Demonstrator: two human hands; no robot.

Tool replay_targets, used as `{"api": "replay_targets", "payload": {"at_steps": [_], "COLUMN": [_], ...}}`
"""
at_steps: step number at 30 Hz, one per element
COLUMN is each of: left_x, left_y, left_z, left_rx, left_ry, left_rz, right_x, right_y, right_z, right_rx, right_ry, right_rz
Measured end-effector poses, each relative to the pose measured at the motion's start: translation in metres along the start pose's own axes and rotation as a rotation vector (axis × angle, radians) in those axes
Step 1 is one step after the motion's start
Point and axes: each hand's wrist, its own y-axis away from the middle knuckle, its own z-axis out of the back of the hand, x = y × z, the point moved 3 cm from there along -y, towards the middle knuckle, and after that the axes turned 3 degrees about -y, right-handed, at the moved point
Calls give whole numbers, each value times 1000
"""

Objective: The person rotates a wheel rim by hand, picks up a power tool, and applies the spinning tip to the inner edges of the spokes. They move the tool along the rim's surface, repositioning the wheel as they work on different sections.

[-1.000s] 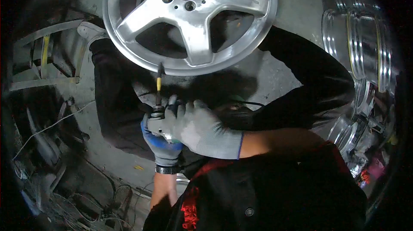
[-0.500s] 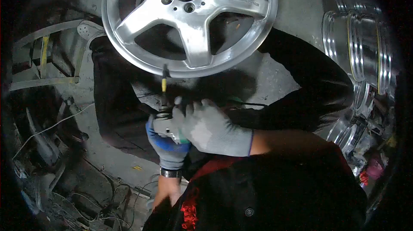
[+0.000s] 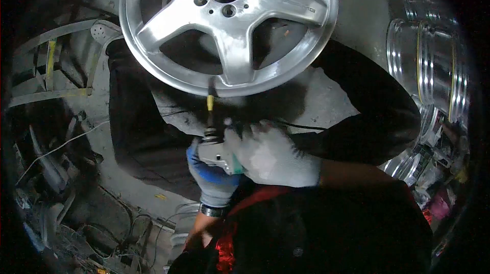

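A silver alloy wheel with broad spokes fills the top of the view, between my bent legs. My left hand, in a grey and blue work glove, wraps round a hand-held grinder from below. My right hand, gloved in grey, closes over the grinder from the right, hiding much of its body. A slim spindle with a yellow band points up from the tool. Its dark, blurred tip overlaps the wheel's near rim, left of the lower spoke's end.
More shiny wheel rims stand along the right side, with loose clutter below them. A metal frame lies at the left. Cables and dark parts cover the lower-left floor. A thin pale cord runs across the left.
Both hands and the grinder have moved to the right, carrying the tip along the near rim toward the lower spoke. The wheel appears slightly lower and larger in the view.
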Motion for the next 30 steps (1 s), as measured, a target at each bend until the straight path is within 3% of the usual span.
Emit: {"api": "replay_targets", "payload": {"at_steps": [4, 6, 9, 14, 16, 18, 19, 20, 22, 24, 28, 30], "left_x": [-31, -34, -19, 9, 2, -15, -23, -31, -40, -33, -11, -1], "left_y": [0, 1, 1, -7, -3, 2, 3, 3, 2, 4, -3, -2], "left_z": [-20, -11, -7, 7, 2, -2, -12, -17, -18, -35, -7, 8], "left_rx": [-19, 76, 61, 65, 58, 104, 146, 144, -170, -186, -58, -166], "left_ry": [-53, -42, -37, -16, -42, -286, -78, -81, -112, -74, -214, -491], "left_rz": [-109, -114, -71, 38, 14, -213, -145, -145, -141, -96, -145, -225], "right_x": [6, 7, -1, -15, -11, -5, -2, -1, 0, -2, -14, -17], "right_y": [-34, -40, -14, 9, 1, -16, -25, -33, -43, -37, 5, 13], "right_z": [-3, -3, 4, 6, 7, 6, 4, 2, 1, 2, -2, -6], "right_rx": [74, 88, -21, 30, -3, 37, 81, 80, 16, 35, 55, 105], "right_ry": [-70, -78, -142, -180, -169, -177, -178, -181, -244, -268, -184, -154], "right_rz": [7, -8, -12, -44, -25, -21, -25, -25, -1, -17, -32, -27]}}
